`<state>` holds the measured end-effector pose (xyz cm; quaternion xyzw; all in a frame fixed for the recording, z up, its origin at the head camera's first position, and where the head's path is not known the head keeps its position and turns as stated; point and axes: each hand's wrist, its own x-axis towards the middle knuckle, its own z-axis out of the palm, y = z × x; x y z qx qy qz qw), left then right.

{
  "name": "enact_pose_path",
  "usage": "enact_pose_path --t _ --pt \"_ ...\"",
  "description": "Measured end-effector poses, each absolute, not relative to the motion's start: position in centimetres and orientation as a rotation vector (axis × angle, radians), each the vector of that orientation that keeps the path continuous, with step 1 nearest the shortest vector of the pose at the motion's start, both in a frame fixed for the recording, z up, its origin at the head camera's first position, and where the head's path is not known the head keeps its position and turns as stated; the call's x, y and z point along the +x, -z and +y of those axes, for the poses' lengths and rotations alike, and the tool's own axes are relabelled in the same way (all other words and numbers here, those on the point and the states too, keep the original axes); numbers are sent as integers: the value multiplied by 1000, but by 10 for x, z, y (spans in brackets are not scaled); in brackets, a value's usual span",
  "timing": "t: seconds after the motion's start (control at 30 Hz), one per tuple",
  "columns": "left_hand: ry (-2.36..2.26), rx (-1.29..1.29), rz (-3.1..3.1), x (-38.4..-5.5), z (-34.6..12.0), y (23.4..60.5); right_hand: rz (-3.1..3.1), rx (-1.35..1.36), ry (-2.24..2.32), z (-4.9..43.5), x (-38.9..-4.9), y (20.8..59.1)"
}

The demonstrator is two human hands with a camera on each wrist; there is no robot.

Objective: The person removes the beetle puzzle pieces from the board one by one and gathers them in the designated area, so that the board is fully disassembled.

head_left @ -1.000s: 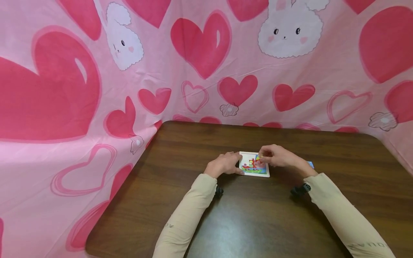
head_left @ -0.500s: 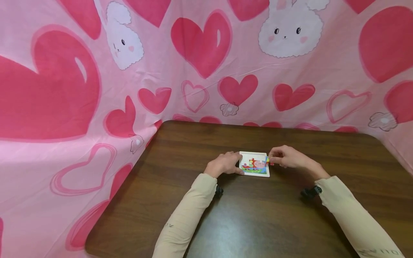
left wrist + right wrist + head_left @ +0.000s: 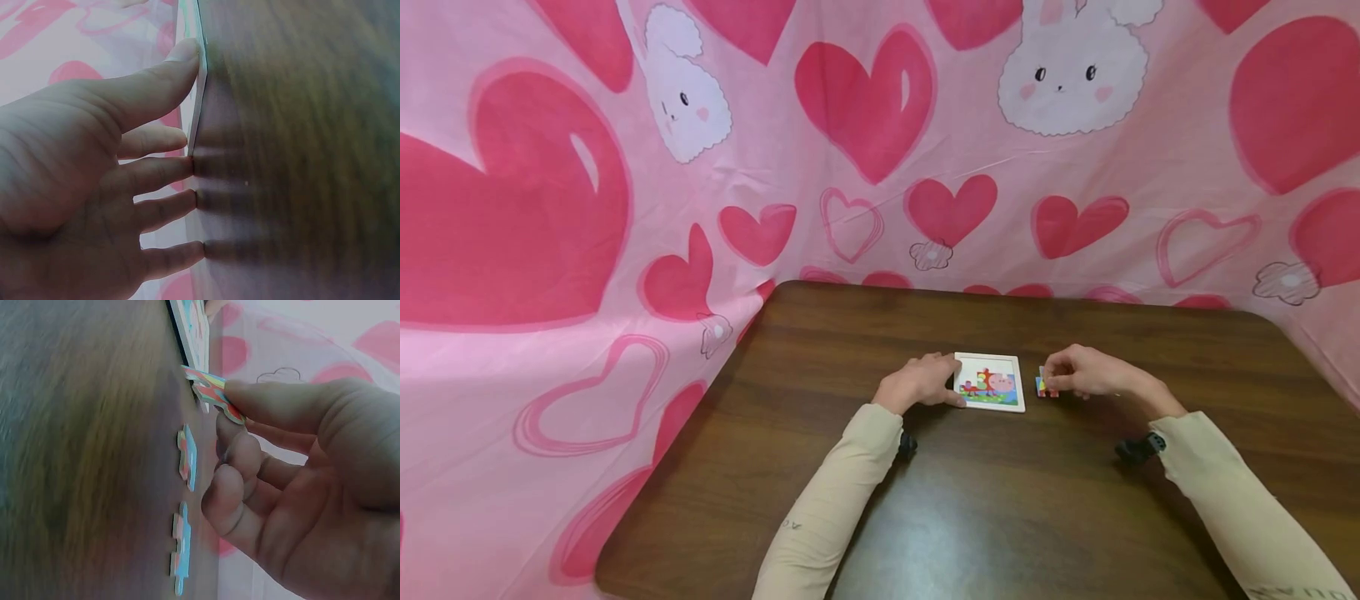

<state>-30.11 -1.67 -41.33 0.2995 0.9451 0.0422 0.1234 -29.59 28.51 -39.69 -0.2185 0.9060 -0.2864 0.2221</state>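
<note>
On the table lies a small jigsaw puzzle tray (image 3: 1020, 385) with a white frame, partly filled by a pig picture along its lower and right parts. The upper left of it shows bare white. My left hand (image 3: 921, 381) rests at the tray's left side, thumb on its edge and the straight fingers spread, as the left wrist view shows. Just right of the tray, my right hand (image 3: 1092, 372) pinches a colourful puzzle piece (image 3: 215, 394) between thumb and forefinger, tilted above the tabletop.
Two more loose puzzle pieces, one nearer (image 3: 181, 547) and one farther (image 3: 189, 459), lie flat on the wood below the right hand. The brown table (image 3: 940, 500) reaches back to a pink heart-print cloth (image 3: 880, 225) behind and at the left.
My right hand has drawn back from over the tray to its right side, carrying the puzzle piece off the picture. My left hand stays at the tray's left edge.
</note>
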Motion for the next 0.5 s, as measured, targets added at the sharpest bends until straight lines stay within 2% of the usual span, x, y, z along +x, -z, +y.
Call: enact_pose_path --t 0.5 --pt "-127 861 2756 -300 -17 412 2412 -548 798 292 -298 405"
